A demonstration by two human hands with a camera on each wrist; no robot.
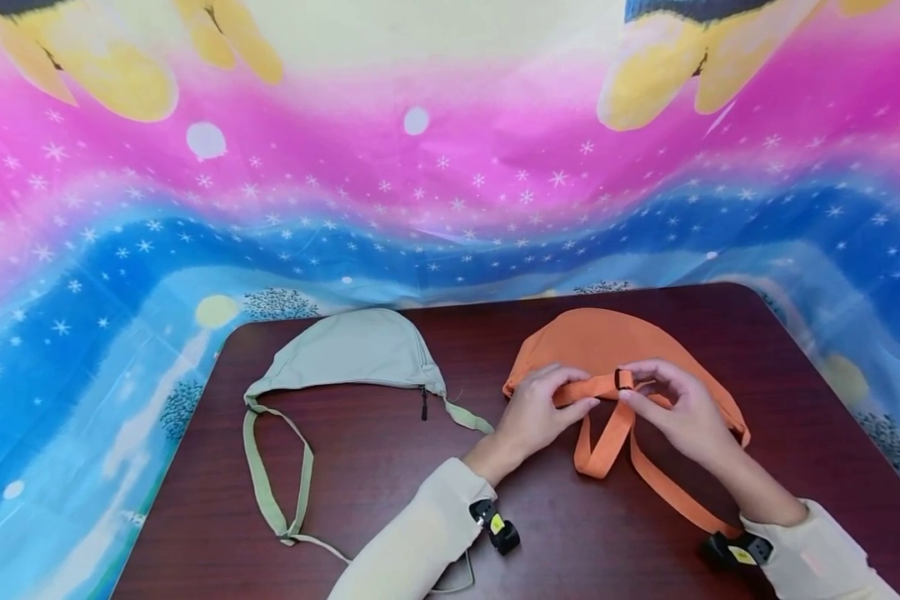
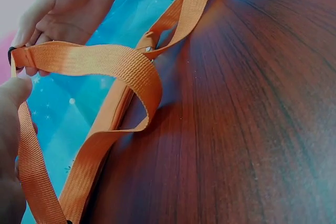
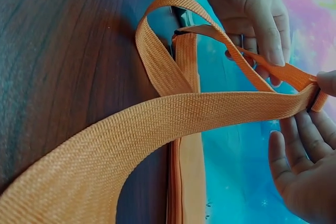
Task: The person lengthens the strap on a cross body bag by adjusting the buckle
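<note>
An orange crescent-shaped bag (image 1: 607,337) lies on the table with its webbing strap (image 1: 606,450) looped in front of it. My left hand (image 1: 527,421) pinches a length of that strap between thumb and fingers. At the strap's small black slider buckle (image 1: 621,380), my right hand (image 1: 682,408) grips with thumb and fingertips. Between the hands the strap runs nearly level. In the right wrist view a wide stretch of strap (image 3: 210,114) curves toward the camera, and the left hand (image 3: 257,19) holds the part behind it.
A pale grey-green bag (image 1: 352,350) of similar shape lies to the left, its strap (image 1: 258,475) looped toward the near edge. Its dark zipper pull (image 1: 423,404) hangs at the front. Under both bags is a dark red-brown table (image 1: 555,542), with a printed cloth (image 1: 435,183) behind.
</note>
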